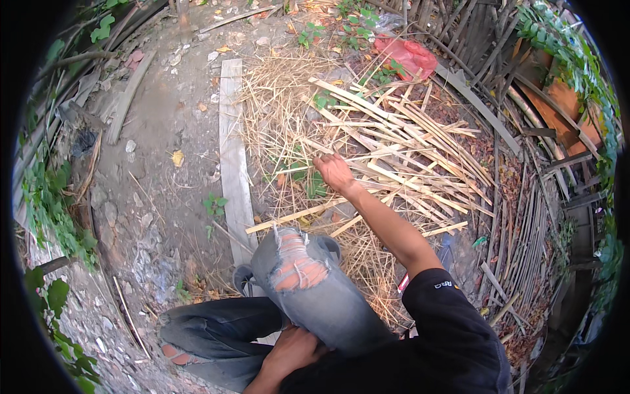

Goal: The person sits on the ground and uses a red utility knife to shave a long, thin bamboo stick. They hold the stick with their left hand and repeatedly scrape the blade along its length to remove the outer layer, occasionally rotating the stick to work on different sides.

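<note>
A loose pile of pale split bamboo strips point(420, 154) lies on the ground ahead of me, crossing at many angles. At the pile's left edge, my right hand point(333, 172) has its fingers curled closed at a thin bamboo strip point(311, 144); the fingertips are small and partly hidden. My left hand point(292, 351) rests low between my legs, against the underside of my raised thigh, its fingers out of sight. One longer strip point(295, 217) reaches from the pile toward my torn-jeans knee point(298, 266).
A grey plank point(233, 151) lies lengthwise left of the straw-like shavings point(275, 92). Beyond the pile is a red plastic bag point(410, 56). Stacked sticks point(518, 243) and a wooden fence point(472, 33) line the right side. Another board point(131, 98) lies at the left.
</note>
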Demonstrator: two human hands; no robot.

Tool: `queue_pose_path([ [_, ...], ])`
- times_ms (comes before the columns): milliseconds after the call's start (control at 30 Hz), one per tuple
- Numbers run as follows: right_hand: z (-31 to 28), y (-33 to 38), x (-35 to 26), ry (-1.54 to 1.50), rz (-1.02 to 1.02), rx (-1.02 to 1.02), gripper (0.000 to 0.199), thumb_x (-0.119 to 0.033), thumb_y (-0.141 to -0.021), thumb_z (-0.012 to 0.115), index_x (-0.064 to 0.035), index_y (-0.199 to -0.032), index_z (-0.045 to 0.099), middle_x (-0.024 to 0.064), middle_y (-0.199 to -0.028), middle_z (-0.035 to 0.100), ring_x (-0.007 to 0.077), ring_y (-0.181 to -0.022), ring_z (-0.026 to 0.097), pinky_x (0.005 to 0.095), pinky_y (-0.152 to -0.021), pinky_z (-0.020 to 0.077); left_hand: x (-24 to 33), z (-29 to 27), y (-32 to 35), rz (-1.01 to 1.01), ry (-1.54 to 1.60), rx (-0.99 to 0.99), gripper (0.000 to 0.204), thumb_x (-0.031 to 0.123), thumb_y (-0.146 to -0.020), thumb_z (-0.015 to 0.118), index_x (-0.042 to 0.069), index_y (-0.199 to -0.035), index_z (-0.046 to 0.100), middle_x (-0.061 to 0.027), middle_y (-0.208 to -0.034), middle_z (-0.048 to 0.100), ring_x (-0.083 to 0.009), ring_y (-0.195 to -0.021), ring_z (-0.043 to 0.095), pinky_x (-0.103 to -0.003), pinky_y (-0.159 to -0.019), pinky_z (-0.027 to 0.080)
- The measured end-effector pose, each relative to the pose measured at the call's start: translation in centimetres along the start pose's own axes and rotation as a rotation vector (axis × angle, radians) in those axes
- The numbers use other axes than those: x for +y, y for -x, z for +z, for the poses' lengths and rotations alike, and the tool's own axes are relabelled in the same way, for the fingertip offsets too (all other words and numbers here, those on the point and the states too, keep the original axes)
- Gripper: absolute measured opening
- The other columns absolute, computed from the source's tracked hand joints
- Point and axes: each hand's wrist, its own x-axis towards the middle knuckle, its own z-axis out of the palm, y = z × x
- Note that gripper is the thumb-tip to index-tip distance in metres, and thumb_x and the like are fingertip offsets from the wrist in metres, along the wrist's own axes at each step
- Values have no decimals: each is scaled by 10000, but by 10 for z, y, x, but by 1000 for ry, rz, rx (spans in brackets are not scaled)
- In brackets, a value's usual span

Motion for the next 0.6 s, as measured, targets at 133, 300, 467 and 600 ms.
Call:
queue_pose_path([
  [133,-91,-34,11,-194,-111,373,426,-17,-862,585,-104,-1279,594,160,-1061,665,345,-1044,628,460,-944,476,-3,7,1,3,-28,2,450,432,-883,706,93,-1178,685,-197,-1160,671,-403,-1075,632,-479,-928,507],
  [300,-250,-69,9,-277,-334,791,302,-87,-901,702,-50,-1195,642,144,-954,695,324,-870,679,407,-761,544,0,6,-5,-92,-64,-119,419,451,-900,683,71,-1069,739,-194,-1076,699,-395,-1018,656,-472,-896,523],
  [467,-405,-56,-24,-353,-190,826,324,-222,-940,703,-6,-1163,613,148,-951,741,263,-824,720,365,-775,583,7,-26,11,-68,97,-89,319,367,-884,728,69,-996,759,-169,-917,732,-341,-869,699,-423,-806,553],
  [600,-493,-39,-86,-814,-326,816,278,-100,-950,685,0,-1158,531,144,-933,736,216,-869,736,365,-777,633,32,-88,46,123,344,686,209,147,-834,777,31,-1004,745,-128,-880,746,-242,-823,710,-370,-805,543],
])
